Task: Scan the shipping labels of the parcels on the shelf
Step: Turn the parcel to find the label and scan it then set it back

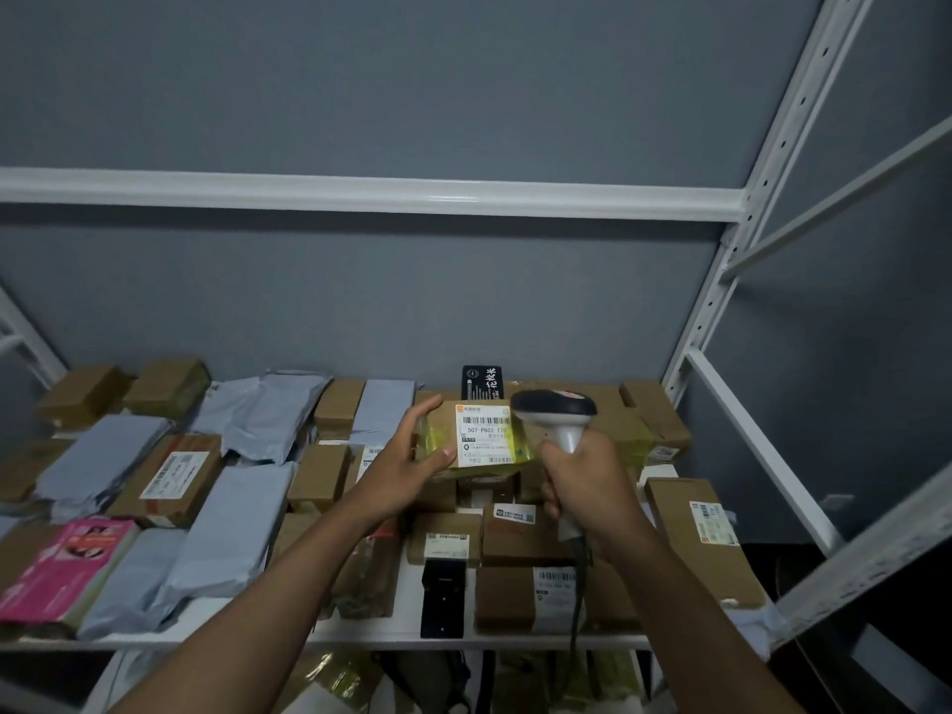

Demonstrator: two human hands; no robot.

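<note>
Both hands are raised over the middle of the shelf [360, 633]. Left hand [407, 458] grasps a cardboard parcel [479, 438] by its left end, fingers spread along the far edge and thumb pressed on the near left corner, so the box is tilted with its top face turned toward the camera. Yellow tape wraps the box, and a white shipping label [484, 435] with barcodes and the print "507-P802" lies on the upturned face. Right hand [584, 487] is clenched round the pale handle of a barcode scanner [559, 417], whose dark head sits just to the right of the label, close against the right end of the held parcel. A dark cable hangs down from the bottom of the handle past the near edge of the shelf.

The held parcel lies between the two hands, above a stack of other brown boxes. To the left, grey plastic mailers [237, 523] lie in rows beside more brown boxes, and a pink package [67, 564] lies at the near left corner. At the right end, a long brown box [700, 538] with its own label lies along the shelf's edge. A small black box [443, 597] stands near the front edge, below the hands. White metal uprights [742, 239] frame the shelf against a grey wall.
</note>
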